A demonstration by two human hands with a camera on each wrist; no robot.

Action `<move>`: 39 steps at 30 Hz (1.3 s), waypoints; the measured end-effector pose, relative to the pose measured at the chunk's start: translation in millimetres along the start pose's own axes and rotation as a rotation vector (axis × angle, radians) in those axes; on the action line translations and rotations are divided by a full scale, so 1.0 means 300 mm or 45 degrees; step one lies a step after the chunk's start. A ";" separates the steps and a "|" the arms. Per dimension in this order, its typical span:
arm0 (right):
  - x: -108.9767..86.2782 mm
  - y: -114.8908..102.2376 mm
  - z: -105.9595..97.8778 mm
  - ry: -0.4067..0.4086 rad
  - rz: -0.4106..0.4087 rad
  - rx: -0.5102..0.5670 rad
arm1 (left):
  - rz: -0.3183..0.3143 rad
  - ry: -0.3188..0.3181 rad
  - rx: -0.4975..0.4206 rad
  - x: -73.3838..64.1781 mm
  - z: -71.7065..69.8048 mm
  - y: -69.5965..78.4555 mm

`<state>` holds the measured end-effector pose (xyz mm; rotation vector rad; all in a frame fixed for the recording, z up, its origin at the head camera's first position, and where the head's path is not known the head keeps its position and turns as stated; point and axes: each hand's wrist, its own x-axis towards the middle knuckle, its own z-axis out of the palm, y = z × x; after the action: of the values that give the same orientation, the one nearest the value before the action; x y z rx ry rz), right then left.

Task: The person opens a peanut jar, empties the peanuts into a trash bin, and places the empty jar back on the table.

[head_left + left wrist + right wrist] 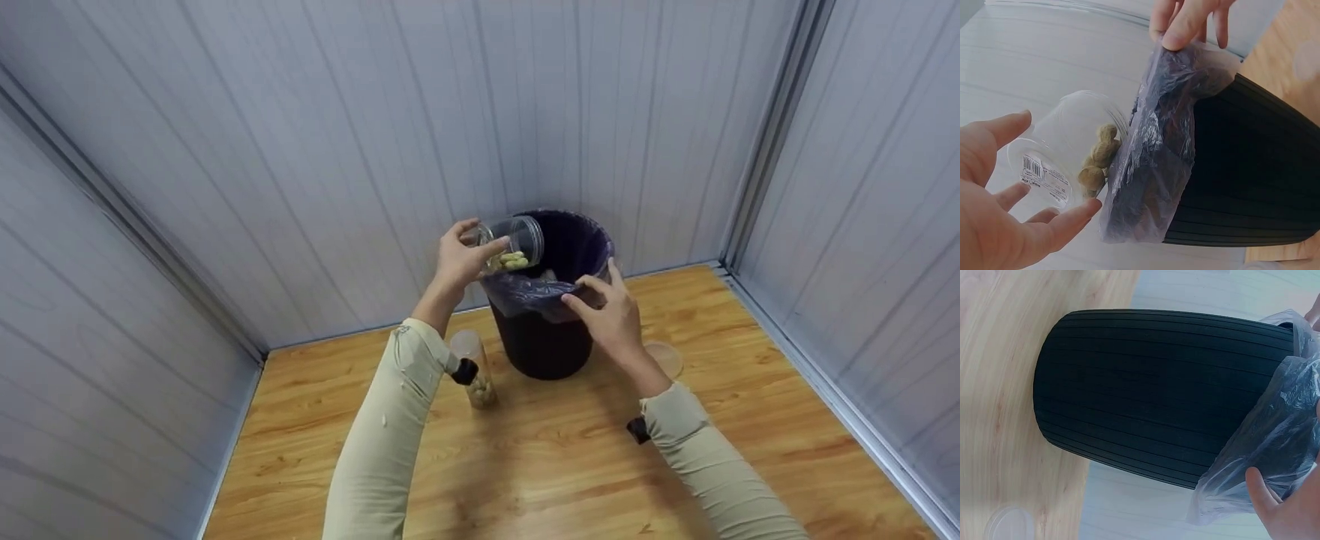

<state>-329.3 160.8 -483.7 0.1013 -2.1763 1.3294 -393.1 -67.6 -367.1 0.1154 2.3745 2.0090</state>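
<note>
Left hand [463, 259] gripping clear, smooth plastic jar [517, 231], fingers spread partway round base; jar tilting, long axis near level, mouth facing black ribbed bin [544, 349] from left. Right hand [611, 311] pinching crinkled liner [525, 292] at rim. Knobbly peanuts [514, 261] resting inside jar.

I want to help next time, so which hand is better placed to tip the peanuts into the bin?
Probably the left hand: it holds the tilted jar of peanuts, its open mouth at the top of the bin. The right hand is busy pinching the bag.
</note>
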 end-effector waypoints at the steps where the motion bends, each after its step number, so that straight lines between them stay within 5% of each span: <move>1: -0.002 0.000 0.000 0.000 0.001 0.002 | 0.003 -0.003 0.015 0.000 -0.001 0.001; 11: -0.005 -0.002 0.002 -0.001 0.021 0.021 | 0.103 -0.063 0.215 0.011 0.003 0.018; 21: -0.033 0.005 -0.003 -0.011 0.058 0.005 | 0.118 -0.090 0.258 0.005 0.011 0.012; 28: -0.015 -0.001 -0.005 -0.020 0.037 -0.002 | 0.172 -0.104 0.424 0.017 0.017 0.048; 39: -0.026 -0.005 0.014 -0.069 0.050 0.009 | 0.202 -0.163 0.469 0.021 0.017 0.035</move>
<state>-324.1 154.7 -488.0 0.0984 -2.2296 1.3709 -398.6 -60.4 -357.6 0.4383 2.6930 1.5361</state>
